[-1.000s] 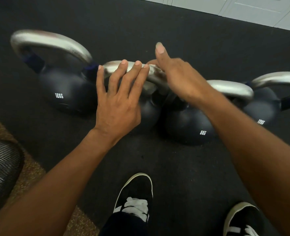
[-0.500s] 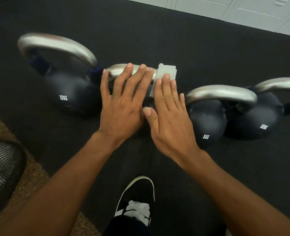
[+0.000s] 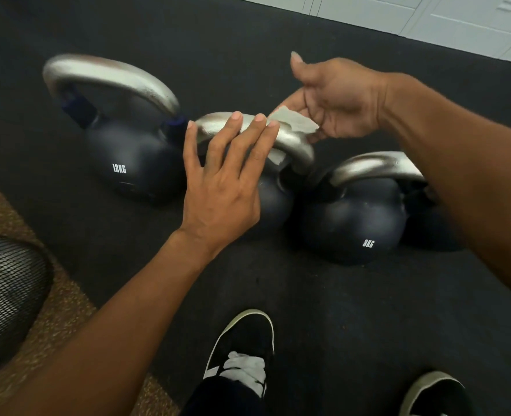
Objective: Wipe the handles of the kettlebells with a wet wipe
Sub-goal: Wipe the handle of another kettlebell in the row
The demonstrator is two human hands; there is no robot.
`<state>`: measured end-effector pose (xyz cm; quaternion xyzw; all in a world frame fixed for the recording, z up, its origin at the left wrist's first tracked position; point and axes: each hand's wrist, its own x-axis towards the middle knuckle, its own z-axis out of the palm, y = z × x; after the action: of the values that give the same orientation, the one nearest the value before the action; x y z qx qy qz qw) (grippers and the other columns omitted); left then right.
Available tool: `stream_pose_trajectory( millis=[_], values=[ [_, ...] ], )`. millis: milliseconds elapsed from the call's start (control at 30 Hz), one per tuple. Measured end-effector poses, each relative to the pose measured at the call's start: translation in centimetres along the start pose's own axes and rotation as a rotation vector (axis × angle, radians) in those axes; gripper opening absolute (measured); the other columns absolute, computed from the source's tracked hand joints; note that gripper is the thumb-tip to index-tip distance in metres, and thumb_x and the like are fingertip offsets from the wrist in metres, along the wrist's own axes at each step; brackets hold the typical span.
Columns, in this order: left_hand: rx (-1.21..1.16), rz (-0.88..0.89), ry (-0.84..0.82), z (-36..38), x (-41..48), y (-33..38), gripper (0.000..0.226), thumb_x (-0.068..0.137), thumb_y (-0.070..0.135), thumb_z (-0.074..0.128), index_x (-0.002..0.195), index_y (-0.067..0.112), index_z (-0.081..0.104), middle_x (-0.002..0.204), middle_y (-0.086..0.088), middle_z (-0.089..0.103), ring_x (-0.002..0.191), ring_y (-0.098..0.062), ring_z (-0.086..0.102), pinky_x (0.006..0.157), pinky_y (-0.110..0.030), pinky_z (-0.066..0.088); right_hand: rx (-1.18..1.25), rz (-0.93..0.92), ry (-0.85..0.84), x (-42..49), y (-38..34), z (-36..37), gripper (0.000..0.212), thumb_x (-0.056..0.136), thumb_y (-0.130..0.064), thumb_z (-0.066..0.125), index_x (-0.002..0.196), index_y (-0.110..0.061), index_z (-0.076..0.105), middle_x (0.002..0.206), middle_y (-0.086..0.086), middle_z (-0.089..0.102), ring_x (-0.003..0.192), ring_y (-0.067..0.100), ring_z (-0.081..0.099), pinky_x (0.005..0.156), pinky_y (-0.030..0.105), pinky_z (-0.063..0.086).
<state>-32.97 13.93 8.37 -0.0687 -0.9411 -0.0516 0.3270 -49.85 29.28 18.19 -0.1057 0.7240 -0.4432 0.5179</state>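
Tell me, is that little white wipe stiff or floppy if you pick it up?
Probably floppy: the small white wet wipe curls around the silver metal kettlebell handle. Likely very light, since the right hand holds it with a fingertip pinch. It looks thin, so it might tear.

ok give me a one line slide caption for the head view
Left hand rests on the steel handle of a kettlebell while the right hand pinches a wet wipe draped over it
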Motion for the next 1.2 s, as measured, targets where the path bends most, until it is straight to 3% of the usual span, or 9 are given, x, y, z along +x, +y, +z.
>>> stream_pose_trajectory(
  millis=[233,367,500,600,733,867,1000,1100,1200],
  values=[
    [-0.016,0.004,0.011,0.3,0.0,-0.3,0.067,0.089,0.004,0.051,0.154,0.015,0.043,0.156,-0.004,0.047,0.146,-0.027,0.038,0.113,-0.072,0.025,0.01,0.105,-0.199,1.7,0.4,0.6,0.1,0.096,-0.074,0.011,0.109,0.003,0.074,0.109,0.024,0.071,0.105,0.035,0.062,0.11,0.043,0.041],
    [-0.016,0.007,0.024,0.4,0.0,-0.4,0.066,0.089,0.003,0.05,0.154,0.016,0.045,0.155,-0.003,0.049,0.145,-0.025,0.037,0.113,-0.071,0.026,-0.053,0.031,-0.142,1.0,-0.2,0.2,0.102,0.098,-0.07,0.003,0.096,0.0,0.077,0.094,0.021,0.073,0.084,0.027,0.066,0.088,0.034,0.052],
    [-0.027,-0.004,0.023,0.3,0.0,-0.2,0.067,0.088,0.003,0.051,0.153,0.016,0.045,0.155,-0.003,0.049,0.146,-0.025,0.038,0.114,-0.071,0.025,-0.04,-0.003,-0.041,1.2,0.1,0.6,0.095,0.1,-0.068,0.01,0.104,0.002,0.073,0.102,0.022,0.072,0.087,0.025,0.068,0.09,0.037,0.05],
    [-0.032,0.0,0.021,0.3,0.0,-0.3,0.064,0.09,0.005,0.049,0.153,0.016,0.044,0.155,-0.003,0.049,0.146,-0.025,0.037,0.114,-0.071,0.025,0.002,0.045,-0.078,1.8,0.4,1.5,0.094,0.099,-0.069,0.014,0.108,0.005,0.07,0.1,0.021,0.072,0.089,0.028,0.069,0.087,0.035,0.055],
    [-0.025,0.006,0.013,0.3,0.0,-0.5,0.065,0.09,0.005,0.048,0.153,0.016,0.045,0.155,-0.002,0.049,0.146,-0.024,0.037,0.113,-0.071,0.026,-0.071,0.046,-0.094,1.6,-0.2,1.2,0.102,0.097,-0.072,0.007,0.104,0.004,0.074,0.103,0.025,0.072,0.094,0.032,0.066,0.1,0.042,0.047],
    [-0.026,-0.004,0.008,0.3,-0.1,-0.3,0.065,0.089,0.005,0.048,0.154,0.016,0.045,0.156,-0.002,0.048,0.146,-0.025,0.038,0.114,-0.071,0.025,-0.074,0.011,-0.052,1.5,0.2,1.3,0.098,0.099,-0.07,0.01,0.099,0.002,0.076,0.098,0.023,0.073,0.09,0.03,0.067,0.103,0.044,0.045],
    [-0.029,0.002,0.008,0.3,0.0,-0.4,0.07,0.086,0.003,0.052,0.154,0.016,0.044,0.156,-0.002,0.047,0.146,-0.025,0.036,0.114,-0.071,0.025,-0.123,-0.039,-0.017,0.3,0.0,1.1,0.098,0.1,-0.067,0.004,0.089,-0.004,0.079,0.087,0.019,0.073,0.071,0.019,0.063,0.081,0.032,0.047],
    [-0.041,-0.005,-0.008,0.2,-0.1,-0.3,0.072,0.085,0.004,0.053,0.155,0.016,0.043,0.157,-0.003,0.047,0.147,-0.025,0.035,0.115,-0.071,0.024,-0.145,-0.125,0.106,-0.7,0.4,1.6,0.089,0.1,-0.067,0.014,0.106,-0.005,0.078,0.115,0.03,0.068,0.089,0.033,0.059,0.096,0.04,0.046],
    [-0.045,-0.012,-0.01,0.1,-0.2,-0.2,0.072,0.085,0.005,0.053,0.155,0.016,0.042,0.158,-0.002,0.045,0.148,-0.024,0.035,0.115,-0.07,0.024,-0.162,-0.227,0.303,-2.9,1.5,3.3,0.07,0.103,-0.062,0.024,0.109,-0.019,0.079,0.112,0.003,0.076,0.11,0.019,0.069,0.112,0.045,0.04]
  ],
)
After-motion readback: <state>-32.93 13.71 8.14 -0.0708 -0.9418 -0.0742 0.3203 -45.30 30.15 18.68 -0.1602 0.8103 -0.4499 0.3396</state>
